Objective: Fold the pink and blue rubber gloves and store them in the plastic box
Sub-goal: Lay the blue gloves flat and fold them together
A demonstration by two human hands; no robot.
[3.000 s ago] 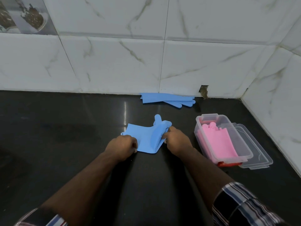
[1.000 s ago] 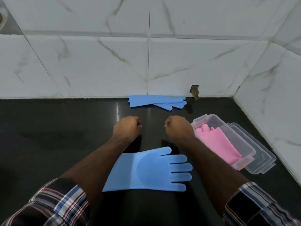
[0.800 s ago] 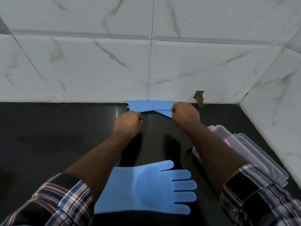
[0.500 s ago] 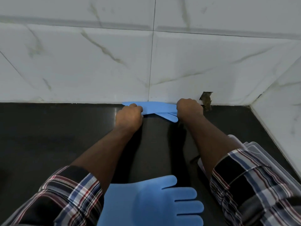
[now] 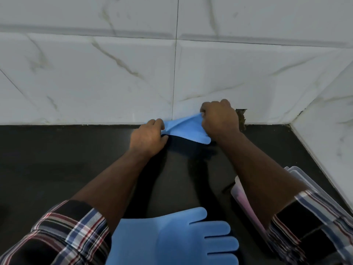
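Head view, left hand (image 5: 148,139), right hand (image 5: 219,119) gripping blue glove (image 5: 188,129)

Soft, even indoor light with mild motion blur and wide-angle bending.

The white marble wall tiles (image 5: 95,83) read bright but slightly grey, without hard glare. The dark bench (image 5: 57,159) soaks up light and shows only faint, dull sheen. Shadows of the forearms fall on it as soft dark patches beneath and between the hands. Tile joints bow at the frame edges. The plaid sleeves (image 5: 63,232) and the near blue glove (image 5: 172,238) look soft and smeared at the bottom edge.
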